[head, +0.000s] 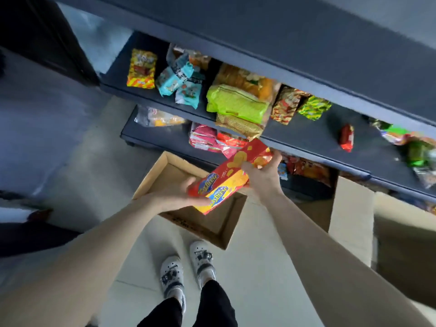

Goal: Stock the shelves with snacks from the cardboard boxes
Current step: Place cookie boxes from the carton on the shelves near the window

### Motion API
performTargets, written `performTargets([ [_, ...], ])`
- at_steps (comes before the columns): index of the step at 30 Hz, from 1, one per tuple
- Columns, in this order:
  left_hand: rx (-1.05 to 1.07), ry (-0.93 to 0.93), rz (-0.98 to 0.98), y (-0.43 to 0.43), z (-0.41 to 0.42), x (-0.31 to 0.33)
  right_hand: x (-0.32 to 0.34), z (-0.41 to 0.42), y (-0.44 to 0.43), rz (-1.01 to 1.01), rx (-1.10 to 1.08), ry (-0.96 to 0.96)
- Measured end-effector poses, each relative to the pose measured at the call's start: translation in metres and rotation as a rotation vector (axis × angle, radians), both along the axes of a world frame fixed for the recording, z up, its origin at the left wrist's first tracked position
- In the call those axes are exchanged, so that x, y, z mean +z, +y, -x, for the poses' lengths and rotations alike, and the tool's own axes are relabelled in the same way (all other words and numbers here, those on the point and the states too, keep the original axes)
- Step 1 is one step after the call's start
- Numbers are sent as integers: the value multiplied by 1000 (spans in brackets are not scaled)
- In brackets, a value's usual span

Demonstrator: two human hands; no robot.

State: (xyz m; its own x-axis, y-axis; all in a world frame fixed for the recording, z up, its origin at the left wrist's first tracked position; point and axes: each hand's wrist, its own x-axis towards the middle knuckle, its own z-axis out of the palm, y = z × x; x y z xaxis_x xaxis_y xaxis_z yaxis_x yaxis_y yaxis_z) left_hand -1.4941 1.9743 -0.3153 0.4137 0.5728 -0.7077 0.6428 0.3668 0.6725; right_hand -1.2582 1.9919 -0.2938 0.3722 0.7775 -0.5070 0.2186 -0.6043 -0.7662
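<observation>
A long red and yellow snack pack hangs above an open cardboard box on the floor. My left hand cups the pack's near end from below, fingers curled round it. My right hand grips its far end, close to the front edge of the dark blue middle shelf. That shelf carries a lime green pack, teal packs, a yellow pack and a small red pack. The box looks empty inside.
A lower shelf holds pink packs and a clear bag. An upper shelf board overhangs the middle one. A second, taller cardboard box stands at the right. My feet stand on pale floor tiles behind the open box.
</observation>
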Motion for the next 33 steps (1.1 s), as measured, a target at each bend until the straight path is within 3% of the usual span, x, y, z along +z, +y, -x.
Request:
performTargets([
  [3, -89, 17, -197, 3, -30, 54, 60, -38, -17, -5, -189, 64],
  [6, -68, -77, -195, 13, -46, 98, 94, -90, -30, 50, -321, 9],
  [10, -126, -242, -188, 22, -96, 173, 158, -164, -78, 2, -362, 111],
  [19, -279, -287, -388, -6, -306, 270, 236, -329, -200, -177, -511, 108],
  [28, -590, -146, -499, -95, -540, 247, 227, -539, -300, -152, -570, 107],
  [33, -535, 10, -487, -112, -606, 179, 167, -606, -300, -101, -567, 182],
])
